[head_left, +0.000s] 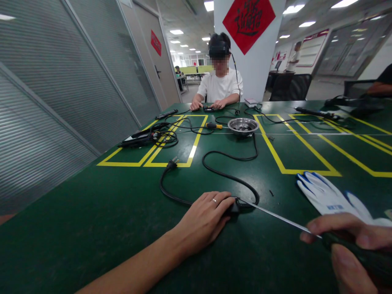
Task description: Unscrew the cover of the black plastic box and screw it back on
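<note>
My left hand [206, 216], with a ring on one finger, is closed over a small black box [234, 206] on the green table. Black cable runs out of both sides of the box; one length ends in a plug [172, 163] lying on the table. In my right hand [349, 241], at the lower right, is a screwdriver [281, 218] with a dark handle and a long metal shaft. Its shaft slants to the left and its tip meets the right end of the box, beside my left fingertips.
White and blue gloves [332, 200] lie at the right. Farther back are a metal bowl [243, 126], a yellow-and-black screwdriver [214, 126], tangled black cables [167, 136] and yellow tape outlines. A person in a headset [221, 83] sits across the table.
</note>
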Tool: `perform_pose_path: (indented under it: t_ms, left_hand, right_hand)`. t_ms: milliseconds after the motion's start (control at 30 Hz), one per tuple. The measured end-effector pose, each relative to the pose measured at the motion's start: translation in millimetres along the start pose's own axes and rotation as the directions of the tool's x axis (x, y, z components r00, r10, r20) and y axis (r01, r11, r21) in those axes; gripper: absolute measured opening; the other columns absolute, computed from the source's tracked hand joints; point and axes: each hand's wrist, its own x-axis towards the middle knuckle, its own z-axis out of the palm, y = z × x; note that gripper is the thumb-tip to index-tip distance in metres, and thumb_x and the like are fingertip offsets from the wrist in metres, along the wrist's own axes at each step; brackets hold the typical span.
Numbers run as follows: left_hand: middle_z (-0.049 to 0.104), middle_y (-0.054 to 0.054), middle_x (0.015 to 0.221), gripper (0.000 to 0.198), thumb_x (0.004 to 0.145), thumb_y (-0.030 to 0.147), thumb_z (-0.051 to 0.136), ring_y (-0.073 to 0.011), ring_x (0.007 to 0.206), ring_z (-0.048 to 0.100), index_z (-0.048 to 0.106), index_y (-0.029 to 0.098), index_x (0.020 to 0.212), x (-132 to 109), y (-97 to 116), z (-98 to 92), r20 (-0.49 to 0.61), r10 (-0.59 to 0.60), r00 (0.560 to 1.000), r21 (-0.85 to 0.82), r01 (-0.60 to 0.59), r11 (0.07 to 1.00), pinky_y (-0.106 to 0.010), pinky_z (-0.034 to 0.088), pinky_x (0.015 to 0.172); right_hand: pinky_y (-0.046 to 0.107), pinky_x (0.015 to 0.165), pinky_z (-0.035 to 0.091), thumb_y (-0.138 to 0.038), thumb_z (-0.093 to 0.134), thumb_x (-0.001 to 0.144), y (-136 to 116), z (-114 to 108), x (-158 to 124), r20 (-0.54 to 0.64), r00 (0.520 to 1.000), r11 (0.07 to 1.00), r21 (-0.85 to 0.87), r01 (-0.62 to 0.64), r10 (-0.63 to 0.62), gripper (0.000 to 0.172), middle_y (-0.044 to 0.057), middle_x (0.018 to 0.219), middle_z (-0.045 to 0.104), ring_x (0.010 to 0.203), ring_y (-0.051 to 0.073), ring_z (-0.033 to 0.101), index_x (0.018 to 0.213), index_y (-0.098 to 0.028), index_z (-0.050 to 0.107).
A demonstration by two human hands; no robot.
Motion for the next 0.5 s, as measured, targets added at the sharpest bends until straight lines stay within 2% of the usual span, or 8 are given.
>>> perform_pose_path:
  t_ms: [100,333,500]
  left_hand:
    - [0.050,-0.008,0.134,0.041,0.091,0.017,0.054,-0.0242,0.120,0.048,0.039,0.019,0.129,-0.4,-0.2,-0.2,0.000,-0.003,1.000,-0.015,0.003,1.000,-0.043,0.039,0.103]
    - [0.048,-0.008,0.136,0.042,0.093,0.019,0.051,-0.0240,0.120,0.046,0.037,0.019,0.132,-0.7,0.6,-0.5,0.015,0.002,1.000,-0.003,-0.002,1.000,-0.042,0.037,0.104]
    - [0.046,-0.007,0.137,0.048,0.093,0.019,0.049,-0.0252,0.118,0.046,0.034,0.022,0.139,2.1,1.4,-6.2,0.076,0.005,0.997,0.035,-0.007,0.999,-0.043,0.039,0.101]
  right_hand:
    - [0.034,0.046,0.058,-0.006,0.060,0.064,1.4,-2.2,1.5,0.108,0.992,0.997,-0.044,0.065,-0.060,0.040,0.000,0.080,0.065,0.063,0.022,0.068,0.096,-0.026,0.044]
    - [0.032,0.053,0.058,-0.009,0.058,0.069,-1.5,1.3,1.7,0.080,0.995,0.997,-0.051,0.056,-0.051,0.034,0.000,0.081,0.066,0.065,0.019,0.068,0.094,-0.025,0.041]
    - [0.029,0.053,0.055,-0.011,0.058,0.072,-3.2,7.2,2.1,0.111,0.993,0.998,-0.056,-0.026,0.032,0.033,0.001,0.083,0.065,0.068,0.018,0.067,0.095,-0.026,0.040]
